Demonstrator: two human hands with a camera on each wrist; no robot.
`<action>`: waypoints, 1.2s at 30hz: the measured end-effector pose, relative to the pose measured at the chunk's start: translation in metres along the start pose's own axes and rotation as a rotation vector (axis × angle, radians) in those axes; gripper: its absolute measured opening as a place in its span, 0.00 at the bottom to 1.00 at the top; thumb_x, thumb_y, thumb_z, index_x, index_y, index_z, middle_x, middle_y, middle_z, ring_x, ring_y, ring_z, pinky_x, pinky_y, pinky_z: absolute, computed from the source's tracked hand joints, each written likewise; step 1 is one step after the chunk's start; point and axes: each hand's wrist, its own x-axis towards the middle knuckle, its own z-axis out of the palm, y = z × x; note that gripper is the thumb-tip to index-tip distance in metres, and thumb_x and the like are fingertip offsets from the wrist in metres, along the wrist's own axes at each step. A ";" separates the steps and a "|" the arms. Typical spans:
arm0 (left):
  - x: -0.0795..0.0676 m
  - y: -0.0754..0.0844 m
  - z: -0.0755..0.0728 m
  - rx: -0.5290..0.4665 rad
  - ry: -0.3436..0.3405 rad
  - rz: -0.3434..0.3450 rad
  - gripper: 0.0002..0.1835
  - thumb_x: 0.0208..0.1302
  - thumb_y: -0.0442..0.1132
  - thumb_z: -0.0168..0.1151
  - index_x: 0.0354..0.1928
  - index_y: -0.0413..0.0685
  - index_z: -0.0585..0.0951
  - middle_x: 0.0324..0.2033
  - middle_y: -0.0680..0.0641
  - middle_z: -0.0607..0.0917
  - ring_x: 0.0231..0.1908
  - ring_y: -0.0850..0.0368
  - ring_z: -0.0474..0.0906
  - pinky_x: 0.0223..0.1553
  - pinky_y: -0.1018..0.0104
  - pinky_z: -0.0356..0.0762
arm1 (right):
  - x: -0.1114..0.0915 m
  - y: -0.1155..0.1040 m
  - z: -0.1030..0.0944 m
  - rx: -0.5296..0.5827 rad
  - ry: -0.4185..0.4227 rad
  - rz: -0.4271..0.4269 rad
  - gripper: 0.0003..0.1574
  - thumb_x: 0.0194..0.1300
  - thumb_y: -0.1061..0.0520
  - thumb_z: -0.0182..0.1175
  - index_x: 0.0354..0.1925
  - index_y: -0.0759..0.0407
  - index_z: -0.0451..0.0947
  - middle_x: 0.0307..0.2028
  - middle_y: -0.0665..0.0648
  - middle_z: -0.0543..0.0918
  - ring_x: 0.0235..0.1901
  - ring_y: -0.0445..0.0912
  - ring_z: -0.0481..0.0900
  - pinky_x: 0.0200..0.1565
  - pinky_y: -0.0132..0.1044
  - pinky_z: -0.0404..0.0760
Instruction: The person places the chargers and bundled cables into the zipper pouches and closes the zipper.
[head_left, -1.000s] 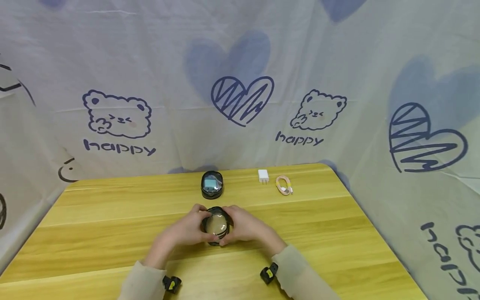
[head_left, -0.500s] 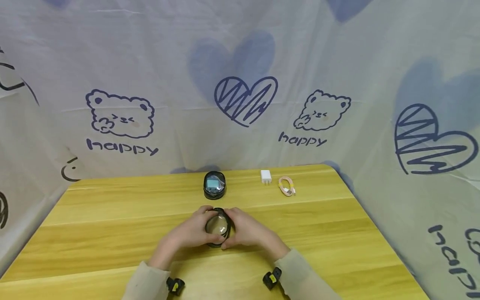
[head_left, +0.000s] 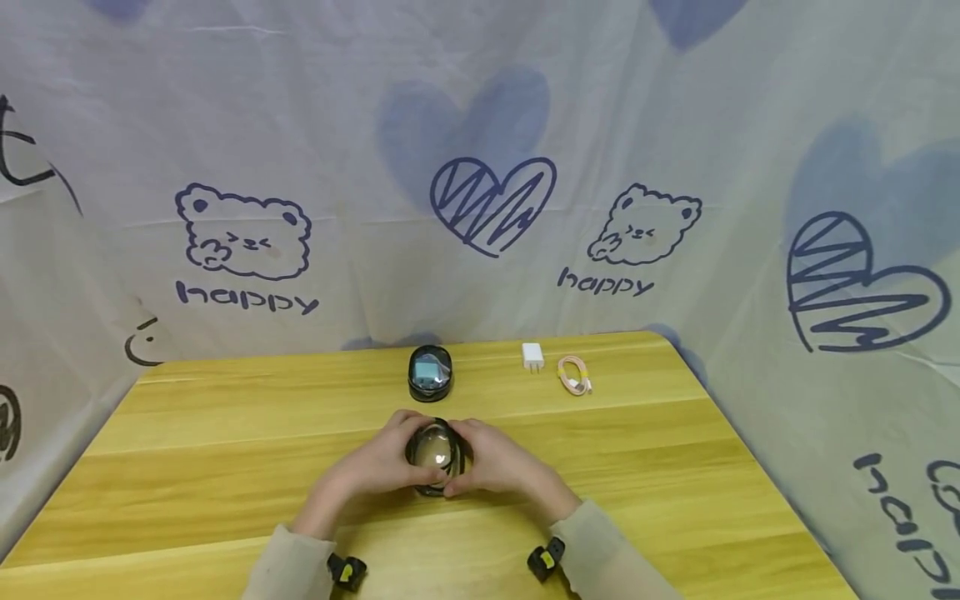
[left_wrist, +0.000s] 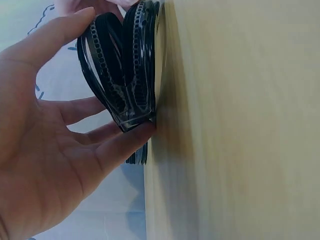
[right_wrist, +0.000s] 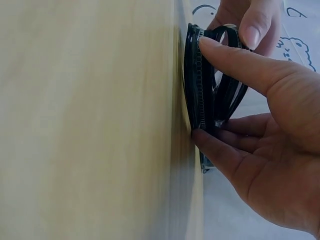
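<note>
A small clear zip case (head_left: 433,450) with black zipper edging lies on the table between both hands. Its two halves stand partly apart, spread in a V in the left wrist view. My left hand (head_left: 378,458) grips the case's left side, its thumb at the edge of the raised upper half (left_wrist: 102,55). From the right, my right hand (head_left: 498,462) holds the lower half (right_wrist: 197,85) with thumb and fingers, low against the table. Nothing can be made out inside this case. Beyond it stands a second clear, black-edged case (head_left: 431,373) with a light blue item inside.
Toward the back right of the wooden table (head_left: 225,433) lie a white plug charger (head_left: 532,356) and a coiled pink cable (head_left: 573,375) with yellow ties. A patterned cloth (head_left: 360,208) hangs behind the table and along its sides.
The upper half of the case has tilted up, and the gap on its right side looks wider. Both hands stay almost in place. The view has shifted slightly.
</note>
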 end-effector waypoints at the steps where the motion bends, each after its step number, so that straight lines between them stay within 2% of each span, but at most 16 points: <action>1: 0.000 -0.001 -0.001 0.000 -0.001 0.002 0.48 0.55 0.54 0.79 0.72 0.36 0.70 0.67 0.36 0.69 0.62 0.42 0.74 0.65 0.43 0.75 | 0.000 0.000 0.000 0.002 0.000 0.000 0.56 0.49 0.49 0.85 0.71 0.62 0.71 0.63 0.59 0.80 0.62 0.51 0.77 0.68 0.46 0.75; 8: -0.004 -0.001 -0.010 -0.028 -0.006 -0.022 0.52 0.55 0.54 0.79 0.76 0.39 0.66 0.70 0.35 0.66 0.64 0.40 0.73 0.66 0.40 0.73 | 0.002 -0.001 -0.001 -0.007 0.004 0.014 0.54 0.49 0.51 0.84 0.70 0.63 0.73 0.62 0.59 0.81 0.62 0.52 0.78 0.67 0.47 0.76; 14: -0.007 0.000 -0.017 -0.052 -0.019 -0.049 0.56 0.55 0.54 0.78 0.80 0.43 0.60 0.71 0.35 0.64 0.64 0.40 0.72 0.67 0.39 0.72 | 0.002 -0.002 -0.001 -0.002 0.005 0.009 0.51 0.50 0.52 0.84 0.69 0.59 0.74 0.60 0.58 0.82 0.61 0.51 0.79 0.67 0.46 0.77; 19: -0.010 -0.001 -0.022 -0.066 -0.031 -0.050 0.57 0.54 0.52 0.79 0.82 0.46 0.58 0.70 0.35 0.65 0.65 0.39 0.71 0.65 0.39 0.74 | 0.001 -0.004 -0.001 -0.012 0.002 0.030 0.54 0.50 0.51 0.84 0.71 0.61 0.72 0.63 0.59 0.81 0.63 0.51 0.78 0.68 0.46 0.75; 26: -0.013 -0.006 -0.027 -0.176 -0.063 -0.014 0.58 0.55 0.41 0.79 0.84 0.57 0.54 0.68 0.32 0.63 0.66 0.26 0.70 0.63 0.37 0.76 | 0.002 -0.004 -0.001 -0.036 -0.002 0.055 0.59 0.51 0.50 0.84 0.73 0.70 0.67 0.66 0.65 0.78 0.66 0.56 0.75 0.70 0.50 0.73; 28: -0.014 -0.008 -0.028 -0.214 -0.070 -0.002 0.57 0.55 0.39 0.79 0.83 0.57 0.56 0.68 0.31 0.62 0.66 0.25 0.69 0.63 0.37 0.76 | 0.002 -0.004 -0.001 -0.041 -0.003 0.058 0.60 0.52 0.50 0.84 0.73 0.70 0.67 0.66 0.65 0.77 0.66 0.56 0.75 0.70 0.49 0.73; 31: -0.014 -0.011 -0.028 -0.244 -0.068 0.022 0.55 0.54 0.36 0.79 0.82 0.53 0.58 0.69 0.31 0.63 0.67 0.29 0.69 0.65 0.39 0.75 | 0.002 -0.004 0.000 -0.046 0.000 0.053 0.59 0.51 0.50 0.84 0.73 0.71 0.67 0.66 0.66 0.78 0.66 0.57 0.76 0.70 0.49 0.73; 36: -0.014 -0.018 -0.029 -0.327 -0.083 0.063 0.54 0.56 0.34 0.79 0.80 0.44 0.57 0.72 0.32 0.65 0.71 0.31 0.64 0.71 0.40 0.67 | 0.002 -0.003 0.000 -0.056 0.003 0.042 0.59 0.51 0.51 0.84 0.72 0.71 0.67 0.65 0.67 0.78 0.65 0.57 0.76 0.70 0.49 0.73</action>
